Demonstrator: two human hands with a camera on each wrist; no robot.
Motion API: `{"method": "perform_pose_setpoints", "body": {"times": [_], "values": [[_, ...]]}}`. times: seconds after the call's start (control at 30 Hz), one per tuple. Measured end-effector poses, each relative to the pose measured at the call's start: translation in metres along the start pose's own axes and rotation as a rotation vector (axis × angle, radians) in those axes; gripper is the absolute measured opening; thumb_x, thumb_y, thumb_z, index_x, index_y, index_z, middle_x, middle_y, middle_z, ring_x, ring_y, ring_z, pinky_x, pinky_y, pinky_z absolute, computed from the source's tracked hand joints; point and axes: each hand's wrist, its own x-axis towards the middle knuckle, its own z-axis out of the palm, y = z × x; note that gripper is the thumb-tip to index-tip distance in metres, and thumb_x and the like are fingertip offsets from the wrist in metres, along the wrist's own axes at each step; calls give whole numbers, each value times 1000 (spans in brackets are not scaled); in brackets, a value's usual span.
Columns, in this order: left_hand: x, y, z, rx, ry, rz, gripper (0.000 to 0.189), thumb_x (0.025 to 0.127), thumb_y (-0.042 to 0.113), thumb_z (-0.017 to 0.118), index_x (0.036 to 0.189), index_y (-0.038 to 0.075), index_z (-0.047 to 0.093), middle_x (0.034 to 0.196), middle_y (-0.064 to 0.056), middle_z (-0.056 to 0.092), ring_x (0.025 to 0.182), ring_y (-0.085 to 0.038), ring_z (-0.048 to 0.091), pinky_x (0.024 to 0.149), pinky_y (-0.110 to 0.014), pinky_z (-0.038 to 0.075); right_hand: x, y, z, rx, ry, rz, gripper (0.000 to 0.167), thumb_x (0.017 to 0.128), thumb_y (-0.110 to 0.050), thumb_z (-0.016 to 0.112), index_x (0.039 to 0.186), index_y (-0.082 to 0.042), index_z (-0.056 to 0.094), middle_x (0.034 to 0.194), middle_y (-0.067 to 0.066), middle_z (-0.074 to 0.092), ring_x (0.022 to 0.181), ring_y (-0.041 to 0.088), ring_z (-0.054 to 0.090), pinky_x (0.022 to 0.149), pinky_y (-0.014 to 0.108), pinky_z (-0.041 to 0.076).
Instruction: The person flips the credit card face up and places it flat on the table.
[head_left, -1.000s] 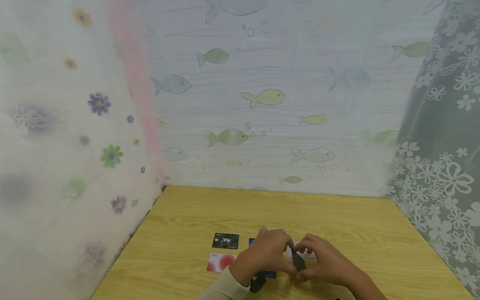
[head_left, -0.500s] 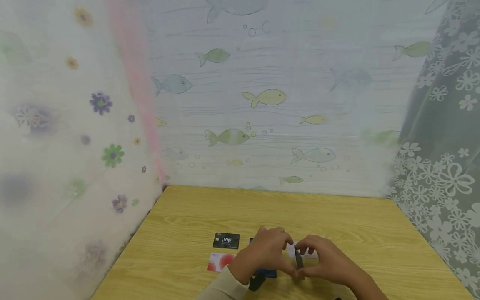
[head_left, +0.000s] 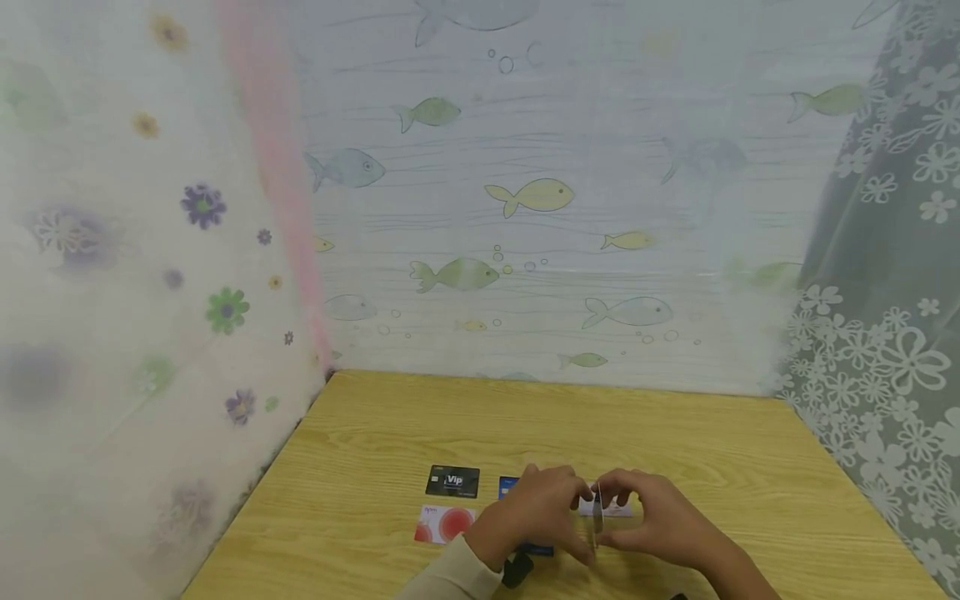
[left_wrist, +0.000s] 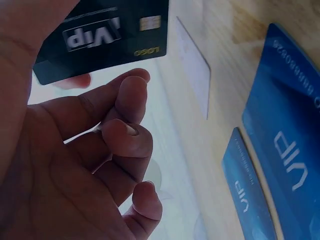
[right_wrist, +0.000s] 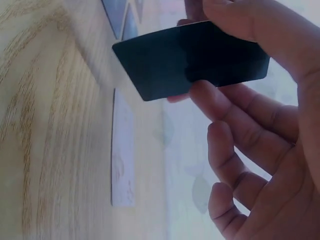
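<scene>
A black bank card with "Vip" lettering and a chip (left_wrist: 100, 37) stands on edge above the table, between my two hands. My right hand (head_left: 663, 517) pinches it between thumb and fingers; its plain dark back (right_wrist: 175, 60) shows in the right wrist view. My left hand (head_left: 536, 508) is close beside the card, thumb and fingers spread and loosely bent, with a slight gap seen in the head view. Under the hands lie a blue card (head_left: 510, 486), a second blue card (head_left: 538, 549), and a whitish card (head_left: 617, 505), all partly hidden.
Left of the hands, another black Vip card (head_left: 452, 481) lies above a white card with red circles (head_left: 446, 524). All rest on a wood-grain table (head_left: 420, 417). Printed curtains (head_left: 540, 250) hang behind the table and along both sides.
The black card has turned from showing its dark face to nearly edge-on in the head view. My left fingers have drawn slightly away from it, while the right hand keeps its grip.
</scene>
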Motion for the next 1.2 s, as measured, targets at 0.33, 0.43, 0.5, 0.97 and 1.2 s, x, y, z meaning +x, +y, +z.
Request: {"method": "perform_pose_setpoints", "body": {"times": [0.33,0.43,0.5,0.97,1.2], "values": [[1,-1,5,-27,19,6,52,68,60,92,111,33,77,86,20,61,71,5,50,73,-31,35,-5,0,-2,48,-4,39,46,84,-39,87,123,-25,68,109,-14,71,90,14,62,73,32,46],[2,-1,5,-31,32,1,46,69,58,92,105,33,79,82,20,60,69,4,49,71,-30,32,-7,2,-3,47,1,44,47,83,-40,87,123,-23,68,109,-15,71,89,14,62,72,32,45],[2,-2,6,-27,39,-1,43,70,57,92,104,33,79,80,21,59,68,4,49,70,-30,31,-8,4,-4,39,6,48,48,83,-42,87,123,-23,68,110,-15,71,88,13,61,72,31,45],[2,0,6,58,28,-25,38,68,57,91,95,33,79,73,22,54,64,2,49,70,-30,30,-20,17,-6,40,10,66,45,83,-37,88,121,-23,68,107,-15,69,86,9,56,70,28,42],[5,-3,10,110,20,-21,37,69,60,88,95,36,78,77,23,57,65,2,49,71,-31,31,-25,24,-8,49,-8,111,42,84,-38,86,120,-27,68,113,-12,69,87,8,58,71,28,43]]}}
